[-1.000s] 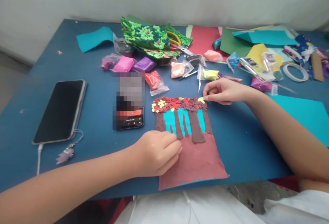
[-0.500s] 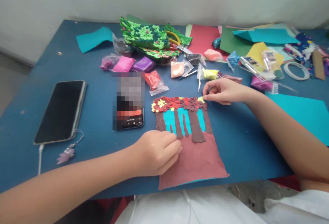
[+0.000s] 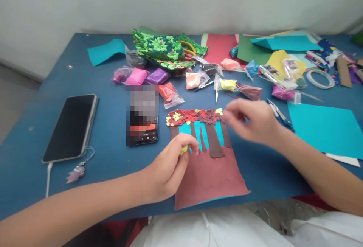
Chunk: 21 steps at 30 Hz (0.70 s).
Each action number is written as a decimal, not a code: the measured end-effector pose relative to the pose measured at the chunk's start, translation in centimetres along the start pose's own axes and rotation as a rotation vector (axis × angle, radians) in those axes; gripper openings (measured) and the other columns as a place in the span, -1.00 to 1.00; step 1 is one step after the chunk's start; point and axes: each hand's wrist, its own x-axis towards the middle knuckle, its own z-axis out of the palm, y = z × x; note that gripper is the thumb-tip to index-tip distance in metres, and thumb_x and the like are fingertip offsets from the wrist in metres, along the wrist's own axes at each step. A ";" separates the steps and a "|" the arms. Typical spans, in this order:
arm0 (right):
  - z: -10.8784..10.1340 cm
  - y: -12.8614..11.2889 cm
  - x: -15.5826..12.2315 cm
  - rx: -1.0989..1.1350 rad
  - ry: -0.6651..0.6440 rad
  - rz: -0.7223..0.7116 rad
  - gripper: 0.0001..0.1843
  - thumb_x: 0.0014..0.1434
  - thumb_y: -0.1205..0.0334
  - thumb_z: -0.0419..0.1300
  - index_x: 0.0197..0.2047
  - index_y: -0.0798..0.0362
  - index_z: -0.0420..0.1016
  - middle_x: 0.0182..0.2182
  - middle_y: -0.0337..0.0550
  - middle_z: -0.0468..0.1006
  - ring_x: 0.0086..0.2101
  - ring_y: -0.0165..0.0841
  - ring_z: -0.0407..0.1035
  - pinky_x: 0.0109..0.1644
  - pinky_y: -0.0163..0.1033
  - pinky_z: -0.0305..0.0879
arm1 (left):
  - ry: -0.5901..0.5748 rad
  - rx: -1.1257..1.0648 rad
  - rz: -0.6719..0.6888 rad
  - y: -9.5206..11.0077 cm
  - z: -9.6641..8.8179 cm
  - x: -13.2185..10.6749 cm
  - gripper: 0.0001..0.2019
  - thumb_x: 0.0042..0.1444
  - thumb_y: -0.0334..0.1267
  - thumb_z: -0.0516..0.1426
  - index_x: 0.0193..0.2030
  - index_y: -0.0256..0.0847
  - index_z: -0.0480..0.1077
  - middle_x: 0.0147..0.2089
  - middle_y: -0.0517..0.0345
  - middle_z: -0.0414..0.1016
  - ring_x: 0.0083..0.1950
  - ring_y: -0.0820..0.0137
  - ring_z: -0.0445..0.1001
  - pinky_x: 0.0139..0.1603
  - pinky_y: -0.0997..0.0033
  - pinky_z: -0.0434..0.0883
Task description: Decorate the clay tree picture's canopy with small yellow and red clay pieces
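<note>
A clay picture (image 3: 208, 171) lies in front of me on the blue table (image 3: 113, 163): brown ground, brown trunks over turquoise card, a band of red, maroon and yellow clay dots along the top. My left hand (image 3: 167, 169) rests on the picture's left edge, fingers pinched on a small yellow clay piece (image 3: 183, 149). My right hand (image 3: 252, 120) hovers over the picture's upper right corner, smeared by motion, fingers curled; whether it holds anything is unclear.
A dark phone (image 3: 70, 126) on a cable lies at the left, a second phone (image 3: 142, 120) beside the picture. Several bagged clay lumps, a green clay piece (image 3: 159, 46), scissors, tape and coloured paper sheets crowd the far side. A turquoise sheet (image 3: 323, 128) lies right.
My right hand left the picture's top right corner and moved down and toward me. My left hand lifted slightly, now showing a yellow clay piece in its fingertips. The view shifted a little.
</note>
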 end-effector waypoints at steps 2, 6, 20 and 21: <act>0.5 -3.0 -1.2 -0.019 -0.003 -0.198 -0.98 0.17 0.30 0.13 -0.29 0.00 0.37 -0.56 -0.24 0.43 -0.58 -0.42 0.25 -0.54 -0.26 0.07 | -0.018 -0.109 -0.032 0.2 0.2 -0.2 -0.75 0.28 -0.47 -0.15 0.05 -0.24 0.15 -0.14 -0.02 0.42 -0.28 0.44 0.43 -0.32 0.48 0.45; 1.9 -6.5 -3.3 -0.058 0.018 -0.427 -0.73 0.19 0.33 0.05 -0.07 0.25 0.41 -0.45 -0.08 0.51 -0.51 -0.34 0.31 -0.56 -0.19 0.14 | -0.077 -0.229 0.018 0.4 0.5 -0.6 -0.68 0.33 -0.41 -0.18 0.19 -0.25 0.08 -0.06 -0.07 0.48 -0.17 0.39 0.52 -0.23 0.48 0.51; 2.6 -6.7 -3.0 -0.016 -0.002 -0.406 -0.60 0.26 0.42 -0.18 -0.27 0.21 0.49 -0.49 -0.09 0.53 -0.55 -0.41 0.28 -0.60 -0.25 0.10 | -0.235 -0.201 0.029 0.9 -0.1 -0.5 -0.54 0.25 -0.51 -0.07 0.28 -0.21 0.02 0.10 -0.09 0.43 0.08 0.37 0.47 0.04 0.43 0.48; 2.5 -6.7 -3.0 -0.007 -0.012 -0.402 -0.61 0.27 0.42 -0.18 -0.24 0.24 0.48 -0.47 -0.08 0.55 -0.53 -0.40 0.31 -0.60 -0.24 0.12 | -0.225 -0.201 0.025 0.9 0.0 -0.6 -0.53 0.25 -0.52 -0.07 0.28 -0.20 0.03 0.10 -0.06 0.44 0.07 0.39 0.47 0.04 0.46 0.47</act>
